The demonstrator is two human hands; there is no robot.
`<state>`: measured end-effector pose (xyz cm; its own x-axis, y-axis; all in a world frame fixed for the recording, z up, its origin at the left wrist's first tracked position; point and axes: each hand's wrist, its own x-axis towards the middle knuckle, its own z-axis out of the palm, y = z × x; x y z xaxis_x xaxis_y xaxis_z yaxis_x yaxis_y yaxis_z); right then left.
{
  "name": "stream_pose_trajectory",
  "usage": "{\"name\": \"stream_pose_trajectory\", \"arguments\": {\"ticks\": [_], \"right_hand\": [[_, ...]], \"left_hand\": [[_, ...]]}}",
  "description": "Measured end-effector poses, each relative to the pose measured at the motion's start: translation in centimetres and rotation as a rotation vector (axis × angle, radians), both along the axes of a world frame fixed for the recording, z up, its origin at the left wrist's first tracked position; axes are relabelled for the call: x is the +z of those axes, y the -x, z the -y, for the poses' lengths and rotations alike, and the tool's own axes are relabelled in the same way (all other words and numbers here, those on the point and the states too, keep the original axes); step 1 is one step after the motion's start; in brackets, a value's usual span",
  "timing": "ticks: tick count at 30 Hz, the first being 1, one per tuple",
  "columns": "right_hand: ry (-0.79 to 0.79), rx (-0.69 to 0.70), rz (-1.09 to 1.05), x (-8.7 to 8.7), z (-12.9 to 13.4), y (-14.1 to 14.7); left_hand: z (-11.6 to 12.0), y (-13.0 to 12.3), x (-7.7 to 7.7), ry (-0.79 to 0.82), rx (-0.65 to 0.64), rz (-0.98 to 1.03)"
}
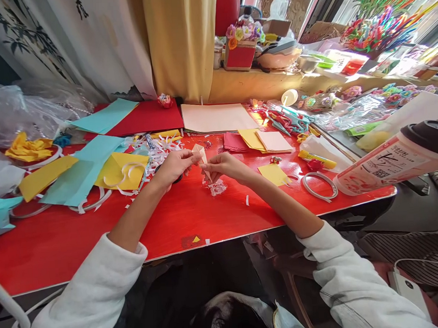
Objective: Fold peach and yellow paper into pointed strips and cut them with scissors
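Between my two hands, above the red table, is a small folded piece of pale pink paper [200, 154]. My left hand [176, 167] pinches its left edge between thumb and fingers. On the other side, my right hand [224, 166] is closed on the lower right part of the same paper. Just below my hands a whitish shredded patch [217, 187] lies on the tabletop. A dark ring-like object, partly hidden behind my left hand, may be a scissor handle; I cannot tell.
Yellow paper [127, 170], turquoise paper [79, 175] and white scraps cover the left of the red table [164, 234]. Small paper squares [275, 141] lie behind my hands. A white tape roll [319, 186] and a large lidded cup [393, 159] stand at the right.
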<state>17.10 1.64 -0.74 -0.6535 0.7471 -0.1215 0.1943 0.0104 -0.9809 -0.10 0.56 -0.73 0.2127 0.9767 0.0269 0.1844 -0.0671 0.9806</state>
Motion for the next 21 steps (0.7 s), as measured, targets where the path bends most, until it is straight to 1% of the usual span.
{"name": "stream_pose_trajectory", "arguments": {"ticks": [3,7,12,15,19,21], "right_hand": [[0.004,-0.042,-0.032,0.12,0.01,0.05],[0.015,-0.074,-0.094,0.22,0.10,0.19],[-0.004,-0.081,-0.081,0.19,0.13,0.23],[-0.012,-0.100,-0.057,-0.04,-0.01,0.21],[-0.041,-0.142,-0.043,-0.33,-0.27,0.13],[-0.063,-0.152,-0.024,-0.31,-0.30,0.12]], "left_hand": [[-0.24,0.12,-0.21,-0.006,0.038,0.020],[-0.46,0.28,-0.38,-0.055,0.065,0.021],[-0.28,0.14,-0.30,-0.090,0.017,0.017],[0.02,-0.01,0.01,-0.055,-0.016,0.040],[0.34,-0.09,0.48,0.033,-0.073,0.096],[0.35,-0.14,0.49,0.042,-0.067,0.114]]}}
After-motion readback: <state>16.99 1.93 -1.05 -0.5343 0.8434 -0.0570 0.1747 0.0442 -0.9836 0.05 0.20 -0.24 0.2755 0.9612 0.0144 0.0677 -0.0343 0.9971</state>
